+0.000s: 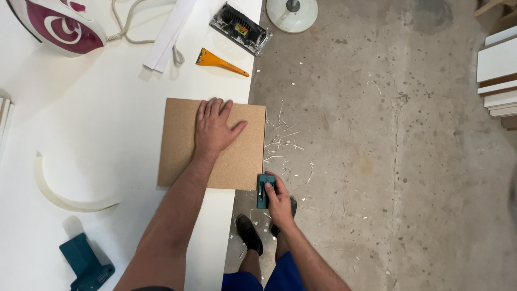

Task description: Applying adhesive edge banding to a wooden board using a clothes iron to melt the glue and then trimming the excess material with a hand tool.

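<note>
A square chipboard panel (180,151) lies on the white table (102,134), its right edge jutting slightly past the table's edge. My left hand (214,128) presses flat on the panel's upper middle, fingers together. My right hand (279,199) grips a small teal hand trimmer (262,189) held against the panel's near right corner, over the floor.
At the table's far side lie a magenta and white iron (56,24) with its cord, a white edging strip (169,32), an orange scraper (218,61) and a black and silver tool (239,28). A curved white strip (59,196) and a teal tool (86,264) sit near me. White shavings (280,137) litter the concrete floor; white boards (498,75) are stacked at right.
</note>
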